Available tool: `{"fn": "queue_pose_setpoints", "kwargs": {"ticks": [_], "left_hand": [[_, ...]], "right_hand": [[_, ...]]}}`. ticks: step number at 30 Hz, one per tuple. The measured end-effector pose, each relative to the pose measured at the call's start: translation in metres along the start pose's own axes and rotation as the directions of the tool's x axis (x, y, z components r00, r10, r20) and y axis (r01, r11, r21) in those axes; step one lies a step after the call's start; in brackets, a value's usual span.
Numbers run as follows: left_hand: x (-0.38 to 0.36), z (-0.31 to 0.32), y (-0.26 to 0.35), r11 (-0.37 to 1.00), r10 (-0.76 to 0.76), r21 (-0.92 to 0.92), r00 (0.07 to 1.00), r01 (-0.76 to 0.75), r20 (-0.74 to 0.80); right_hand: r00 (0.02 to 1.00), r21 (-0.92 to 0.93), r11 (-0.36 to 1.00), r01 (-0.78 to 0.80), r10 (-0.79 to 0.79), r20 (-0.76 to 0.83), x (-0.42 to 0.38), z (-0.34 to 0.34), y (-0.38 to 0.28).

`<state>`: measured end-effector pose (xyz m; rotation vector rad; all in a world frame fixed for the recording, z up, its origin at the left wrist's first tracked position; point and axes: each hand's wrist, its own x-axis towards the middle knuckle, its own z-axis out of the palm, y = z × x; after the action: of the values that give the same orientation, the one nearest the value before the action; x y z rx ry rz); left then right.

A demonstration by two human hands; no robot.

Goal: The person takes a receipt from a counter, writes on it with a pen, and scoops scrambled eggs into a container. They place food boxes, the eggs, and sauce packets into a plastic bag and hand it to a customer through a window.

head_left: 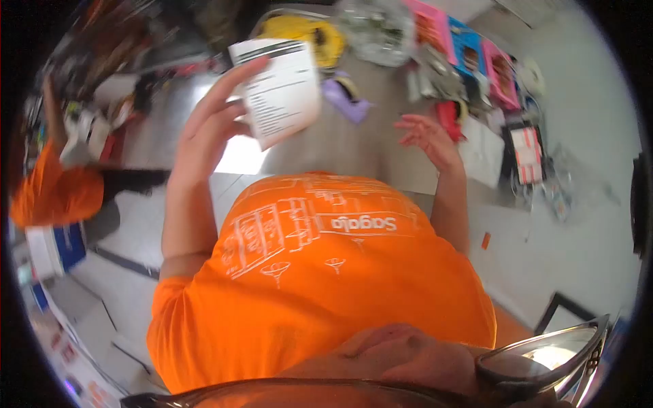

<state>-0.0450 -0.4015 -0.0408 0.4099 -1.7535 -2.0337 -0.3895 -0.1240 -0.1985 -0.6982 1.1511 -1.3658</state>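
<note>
My left hand (214,126) grips a white printed paper slip (282,92) with lines of dark text, the fingers over its left edge. The slip is held up above the table and hides part of it. My right hand (432,139) hovers over the table's near right part, fingers apart and slightly curled, with nothing in it. Close beside it lies a red tape dispenser (449,122). A purple tape dispenser (347,98) rests on the table between my hands, right of the slip.
Across the metal table (381,95) are a yellow object (330,44), a clear plastic bag (377,30), and pink and blue bins (469,51). A dark device with a white-and-orange face (527,155) lies at the right. At the left is another person in an orange shirt (58,190).
</note>
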Motion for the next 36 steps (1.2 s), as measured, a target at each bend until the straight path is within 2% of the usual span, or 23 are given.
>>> {"fn": "queue_pose_setpoints", "kwargs": {"ticks": [1, 2, 3, 5, 6, 8, 10, 11, 12, 13, 14, 15, 16, 17, 21, 24, 26, 30, 32, 36], "left_hand": [[0.015, 0.017, -0.004, 1.0, 0.003, 0.017, 1.0, -0.003, 0.0], [0.031, 0.033, -0.009, 1.0, -0.021, -0.004, 1.0, 0.021, -0.01], [0.047, 0.052, -0.015, 0.999, -0.039, -0.008, 0.999, 0.039, -0.012], [0.077, 0.096, -0.021, 0.999, -0.042, -0.004, 0.999, 0.042, -0.003], [0.092, 0.116, -0.026, 0.999, -0.047, -0.007, 0.999, 0.047, 0.007], [0.115, 0.152, -0.032, 0.995, -0.098, -0.014, 0.995, 0.098, 0.018], [0.136, 0.185, -0.041, 0.986, -0.168, -0.019, 0.986, 0.168, 0.004], [0.143, 0.2, -0.042, 0.986, -0.165, -0.033, 0.986, 0.165, 0.0], [0.152, 0.213, -0.045, 0.984, -0.18, -0.008, 0.983, 0.18, -0.032], [0.159, 0.224, -0.049, 0.98, -0.196, 0.014, 0.978, 0.198, -0.072], [0.161, 0.232, -0.052, 0.974, -0.217, 0.036, 0.969, 0.223, -0.121], [0.164, 0.23, -0.058, 0.969, -0.242, 0.023, 0.967, 0.245, -0.076], [0.164, 0.231, -0.061, 0.964, -0.258, 0.033, 0.96, 0.263, -0.112], [0.166, 0.232, -0.062, 0.96, -0.267, 0.044, 0.953, 0.276, -0.146], [0.173, 0.24, -0.062, 0.934, -0.305, 0.081, 0.892, 0.349, -0.334], [0.169, 0.224, -0.069, 0.939, -0.291, 0.074, 0.889, 0.337, -0.353], [0.168, 0.226, -0.068, 0.934, -0.306, 0.055, 0.87, 0.353, -0.387], [0.161, 0.221, -0.071, 0.939, -0.297, 0.024, 0.847, 0.342, -0.441], [0.146, 0.195, -0.068, 0.938, -0.299, 0.03, 0.848, 0.346, -0.439], [0.133, 0.188, -0.066, 0.931, -0.247, 0.114, 0.829, 0.347, -0.501]], "right_hand": [[0.966, -0.039, 0.998, 0.057, -0.065, -0.249, -0.018, -0.034, -0.007], [0.873, -0.101, 0.989, 0.108, -0.143, -0.467, -0.029, -0.072, -0.021], [0.724, -0.168, 0.976, 0.139, -0.216, -0.655, -0.043, -0.112, -0.034], [0.451, -0.252, 0.88, 0.403, -0.43, -0.782, -0.075, -0.203, -0.057], [0.188, -0.355, 0.836, 0.418, -0.462, -0.867, -0.084, -0.239, -0.069], [-0.118, -0.447, 0.802, 0.396, -0.438, -0.891, -0.105, -0.321, -0.088], [-0.209, -0.477, 0.815, 0.33, -0.43, -0.879, -0.103, -0.377, -0.108], [-0.077, -0.481, 0.849, 0.216, -0.477, -0.876, -0.1, -0.411, -0.113], [-0.038, -0.613, 0.788, -0.046, -0.615, -0.788, -0.092, -0.507, -0.086], [0.138, -0.584, 0.775, -0.243, -0.568, -0.811, -0.082, -0.494, -0.105], [0.235, -0.611, 0.626, -0.485, -0.579, -0.78, -0.068, -0.518, -0.107], [0.341, -0.612, 0.413, -0.675, -0.561, -0.755, -0.046, -0.552, -0.105], [0.443, -0.588, 0.157, -0.794, -0.514, -0.735, -0.027, -0.574, -0.098], [0.585, -0.614, -0.033, -0.789, -0.349, -0.732, -0.019, -0.555, -0.119], [0.431, -0.4, -0.174, -0.9, -0.225, -0.874, 0.013, -0.588, -0.107], [0.275, -0.248, -0.164, -0.955, -0.175, -0.945, 0.025, -0.586, -0.107], [0.296, -0.26, -0.204, -0.944, -0.172, -0.94, 0.038, -0.592, -0.103], [0.406, -0.344, -0.29, -0.893, -0.189, -0.894, 0.054, -0.613, -0.102], [0.463, -0.387, -0.33, -0.861, -0.196, -0.864, 0.059, -0.614, -0.103], [0.651, -0.526, -0.488, -0.697, -0.122, -0.75, 0.044, -0.637, -0.107]]}}
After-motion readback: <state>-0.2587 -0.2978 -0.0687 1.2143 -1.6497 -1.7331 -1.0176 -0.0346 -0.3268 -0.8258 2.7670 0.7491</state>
